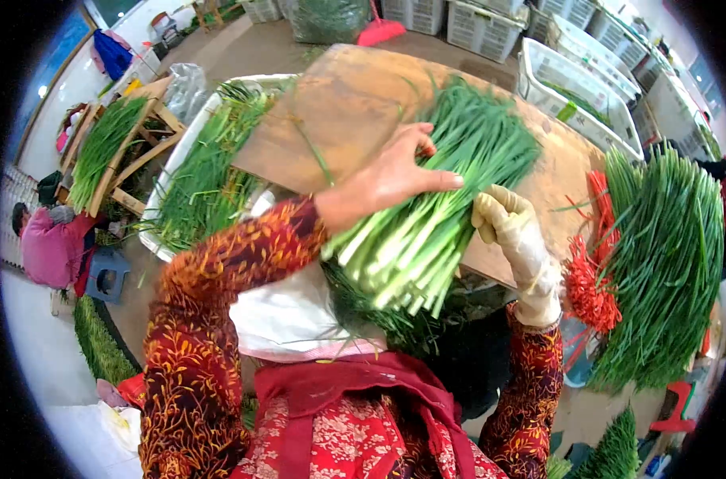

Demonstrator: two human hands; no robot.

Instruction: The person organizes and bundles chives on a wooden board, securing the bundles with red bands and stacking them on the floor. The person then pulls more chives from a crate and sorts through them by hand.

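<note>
A thick bunch of garlic chives point(435, 231) lies on the wooden board, pale stem ends toward me and hanging past its near edge. My left hand point(391, 168) is bare and sits over the bunch's left side. Its thumb stretches across the stems, apart from the bent index finger; the other fingers are partly hidden. At the right side of the bunch is my right hand point(508, 227), in a cream-coloured glove. Those gloved fingers are curled together close to the stems, and whatever they may pinch is too small to make out.
Left of the wooden board point(331, 104) stands a white tub point(159, 211) of loose greens. Red ties point(591, 291) hang at the right beside a large chive pile point(658, 263). White crates point(579, 88) line the back. A person in pink point(55, 247) sits far left.
</note>
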